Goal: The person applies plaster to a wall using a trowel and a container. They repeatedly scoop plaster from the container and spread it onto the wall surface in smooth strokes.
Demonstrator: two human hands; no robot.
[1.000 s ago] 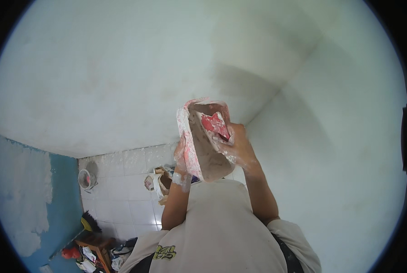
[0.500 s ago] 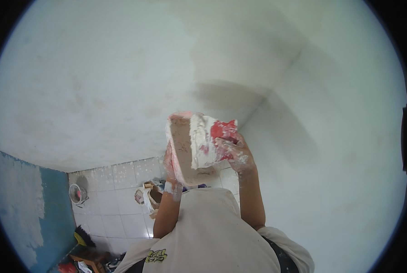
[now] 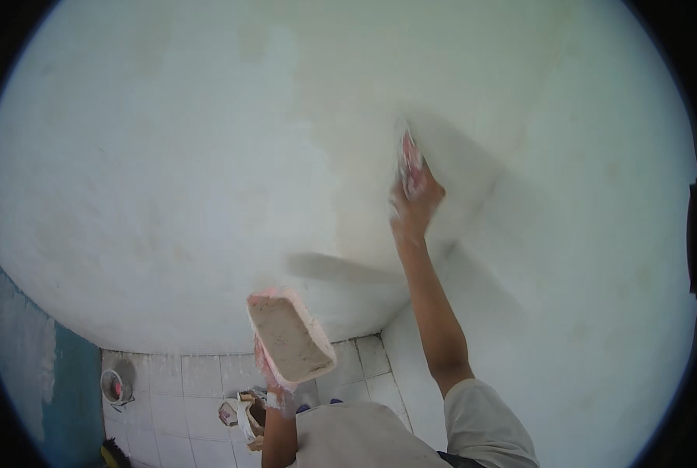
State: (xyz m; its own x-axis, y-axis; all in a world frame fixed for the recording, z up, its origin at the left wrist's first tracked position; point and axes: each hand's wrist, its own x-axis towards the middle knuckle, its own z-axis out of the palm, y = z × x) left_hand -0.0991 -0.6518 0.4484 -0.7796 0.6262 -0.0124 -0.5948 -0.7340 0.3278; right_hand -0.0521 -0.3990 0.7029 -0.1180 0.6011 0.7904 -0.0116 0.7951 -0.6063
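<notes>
The right hand (image 3: pixel 416 204), clutching one red spreader (image 3: pixel 412 160), has moved from one pink tub (image 3: pixel 314 327) toward the far wall (image 3: pixel 192 156); the left hand (image 3: pixel 263 365) grasps that tub; one bucket (image 3: pixel 113 387) sits left.

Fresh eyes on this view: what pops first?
First, the blurred, red-and-white tool in the right grip, raised in front of the pale wall, above and right of centre. Next, the pink-rimmed tub with its greyish filling, in the left grip below centre. Then the blue wall patch at lower left.
</notes>
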